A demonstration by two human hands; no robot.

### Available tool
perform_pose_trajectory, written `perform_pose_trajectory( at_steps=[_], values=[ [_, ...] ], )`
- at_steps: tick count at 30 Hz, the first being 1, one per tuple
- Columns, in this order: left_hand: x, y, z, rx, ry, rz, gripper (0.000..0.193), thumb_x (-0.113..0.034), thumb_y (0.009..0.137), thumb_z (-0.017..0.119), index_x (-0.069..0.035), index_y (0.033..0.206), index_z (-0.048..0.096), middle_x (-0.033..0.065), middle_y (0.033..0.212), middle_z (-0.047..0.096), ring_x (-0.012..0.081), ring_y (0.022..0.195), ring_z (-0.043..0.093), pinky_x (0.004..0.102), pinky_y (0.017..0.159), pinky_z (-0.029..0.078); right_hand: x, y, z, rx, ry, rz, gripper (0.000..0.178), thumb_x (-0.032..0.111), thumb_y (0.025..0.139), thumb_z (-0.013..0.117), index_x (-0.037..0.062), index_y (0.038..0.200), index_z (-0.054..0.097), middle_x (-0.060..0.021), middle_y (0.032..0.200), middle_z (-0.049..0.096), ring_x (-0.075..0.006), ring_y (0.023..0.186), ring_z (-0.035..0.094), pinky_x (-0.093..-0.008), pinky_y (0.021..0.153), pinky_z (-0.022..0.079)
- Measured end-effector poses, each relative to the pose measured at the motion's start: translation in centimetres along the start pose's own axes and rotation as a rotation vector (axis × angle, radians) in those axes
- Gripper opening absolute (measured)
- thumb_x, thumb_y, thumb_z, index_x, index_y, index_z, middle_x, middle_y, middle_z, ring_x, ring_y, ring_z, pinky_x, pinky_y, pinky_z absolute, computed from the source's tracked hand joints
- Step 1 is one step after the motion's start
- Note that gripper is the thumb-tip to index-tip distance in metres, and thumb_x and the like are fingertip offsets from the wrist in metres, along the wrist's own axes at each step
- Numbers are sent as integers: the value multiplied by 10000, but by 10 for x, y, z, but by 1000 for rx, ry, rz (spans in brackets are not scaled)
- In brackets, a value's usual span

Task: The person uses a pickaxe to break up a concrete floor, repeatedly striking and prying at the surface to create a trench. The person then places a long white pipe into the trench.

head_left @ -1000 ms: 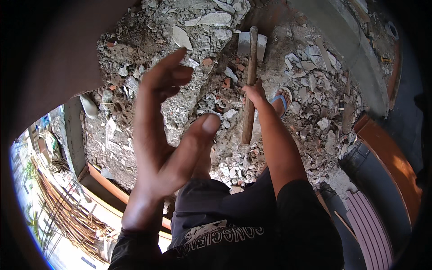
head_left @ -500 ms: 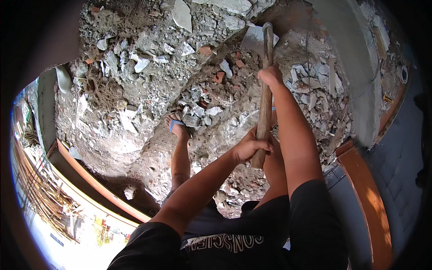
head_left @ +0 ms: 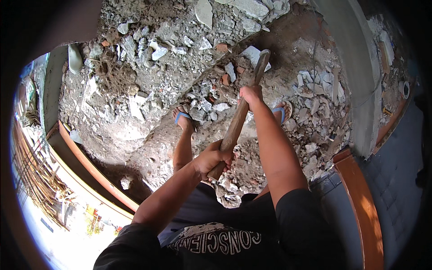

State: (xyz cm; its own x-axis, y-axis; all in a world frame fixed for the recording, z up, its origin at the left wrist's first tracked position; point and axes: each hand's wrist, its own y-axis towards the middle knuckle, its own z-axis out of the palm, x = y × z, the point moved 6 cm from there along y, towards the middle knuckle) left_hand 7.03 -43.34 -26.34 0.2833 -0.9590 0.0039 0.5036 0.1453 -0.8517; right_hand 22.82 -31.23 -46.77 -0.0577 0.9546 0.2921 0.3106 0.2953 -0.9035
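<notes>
The left hand's grip (head_left: 211,161) is wrapped around the wooden handle (head_left: 236,123) of what looks like a hoe (head_left: 260,69), close to its near end, while the right hand's grip (head_left: 251,95) closes on it farther up; this wide spacing probably gives leverage and steers the head. The tool slants from near left to far right, its pale blade (head_left: 251,53) at the far end over the rubble (head_left: 321,110), presumably turned away from the feet. The left foot (head_left: 183,118) and right foot (head_left: 282,111), in blue-strapped sandals, stand apart on either side of the handle, likely for balance. The handle's top partly covers the blade, so whether its edge touches the ground cannot be told; the fingers' undersides are hidden, a brown surface (head_left: 67,22) at far left is cut off, and the near-left background is washed out by glare
</notes>
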Motion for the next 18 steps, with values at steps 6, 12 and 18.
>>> perform_pose_trajectory(
  at_steps=[6,12,18],
  values=[
    [28,-26,-19,28,-78,-13,440,-3,711,623,22,1125,475,75,748,559,164,570,576,270,477,481,-35,-6,21,-78,-120,-79,312,-46,643,593,-106,930,484,-189,769,541,-339,545,608,-456,456,547],
    [-21,-1,85,-25,-63,63,285,-33,778,637,11,1009,475,103,770,578,174,592,581,293,499,474,14,-4,-34,341,-162,110,206,92,718,600,-45,863,549,-168,719,583,-273,626,631,-401,635,533],
    [-61,-62,148,63,61,69,280,-74,808,635,55,1004,482,115,764,587,193,616,608,300,527,494,19,-52,-69,471,85,210,199,124,755,613,9,861,489,-131,739,518,-261,593,552,-392,602,497]
  ],
)
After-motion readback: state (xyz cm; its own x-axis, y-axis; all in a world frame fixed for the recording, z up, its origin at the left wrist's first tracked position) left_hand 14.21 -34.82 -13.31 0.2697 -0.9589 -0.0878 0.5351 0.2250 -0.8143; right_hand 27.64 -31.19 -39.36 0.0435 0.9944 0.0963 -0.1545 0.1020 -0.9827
